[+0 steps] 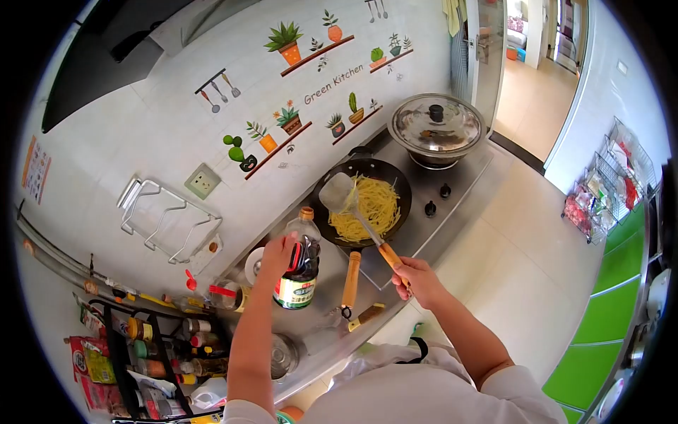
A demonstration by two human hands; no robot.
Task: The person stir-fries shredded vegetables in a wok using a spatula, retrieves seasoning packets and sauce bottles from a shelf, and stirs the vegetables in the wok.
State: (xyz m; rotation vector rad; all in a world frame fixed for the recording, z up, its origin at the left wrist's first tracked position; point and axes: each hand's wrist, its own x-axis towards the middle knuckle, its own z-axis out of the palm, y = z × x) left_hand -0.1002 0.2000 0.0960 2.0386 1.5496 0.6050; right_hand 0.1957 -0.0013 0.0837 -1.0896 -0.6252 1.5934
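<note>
My left hand (277, 256) is closed on the red handle of a large clear jug of dark sauce (295, 291), which looks like soy sauce. The jug is upright beside the wok; whether its base touches the counter I cannot tell. Fingers of my right hand (418, 281) wrap the wooden handle of a wok spatula (373, 232). Its metal blade is over the left part of a black wok (404, 187), above pale yellow shreds (378, 206) that look like potato. The wok's wooden handle (351, 279) points toward me.
A lidded steel pot (436, 134) stands behind the wok, near two black knobs (438, 201). A knife with a wooden handle (366, 316) lies near the counter edge. Left are a glass lid or bowl (284, 355) and a black rack (166, 353) of bottles.
</note>
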